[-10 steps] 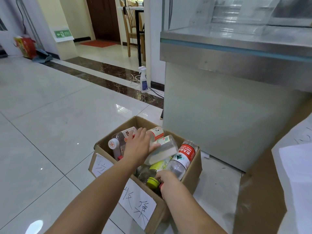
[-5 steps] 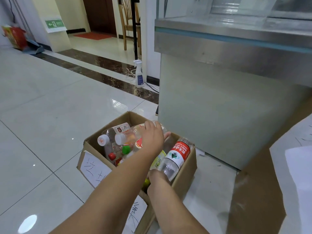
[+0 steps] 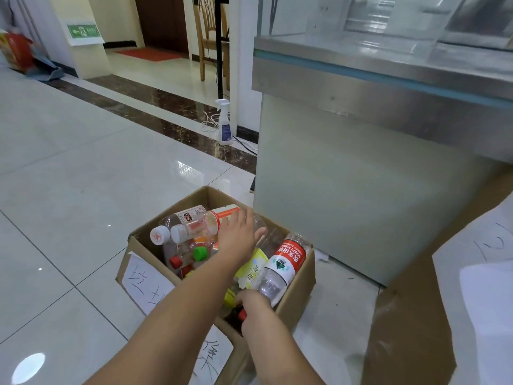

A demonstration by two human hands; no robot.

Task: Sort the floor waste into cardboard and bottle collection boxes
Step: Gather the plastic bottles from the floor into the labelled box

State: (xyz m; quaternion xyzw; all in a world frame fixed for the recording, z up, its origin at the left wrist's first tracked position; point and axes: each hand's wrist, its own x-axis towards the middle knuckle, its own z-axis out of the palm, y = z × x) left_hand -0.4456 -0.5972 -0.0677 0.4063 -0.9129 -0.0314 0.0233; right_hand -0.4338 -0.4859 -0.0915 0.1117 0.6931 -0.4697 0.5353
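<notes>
A cardboard box [image 3: 298, 290] of plastic bottles [image 3: 194, 226] sits on glossy white floor tiles [image 3: 69, 176] beside a steel counter [image 3: 374, 87]. The left hand [image 3: 240, 236] rests fingers apart on the bottles; the right hand [image 3: 256, 302] grips a red-labelled bottle [image 3: 283, 265]. A spray bottle [image 3: 224, 123] stands beyond.

Shop or canteen; steel display counter [image 3: 388, 87]; exit sign [image 3: 83, 31].

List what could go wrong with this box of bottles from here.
1. The box is heaped; the red-label bottle lies along its right rim and could roll out onto the floor.
2. The left hand is pressing on the pile, so the top clear bottle might slide off.
3. The right hand may jam between bottles.
</notes>
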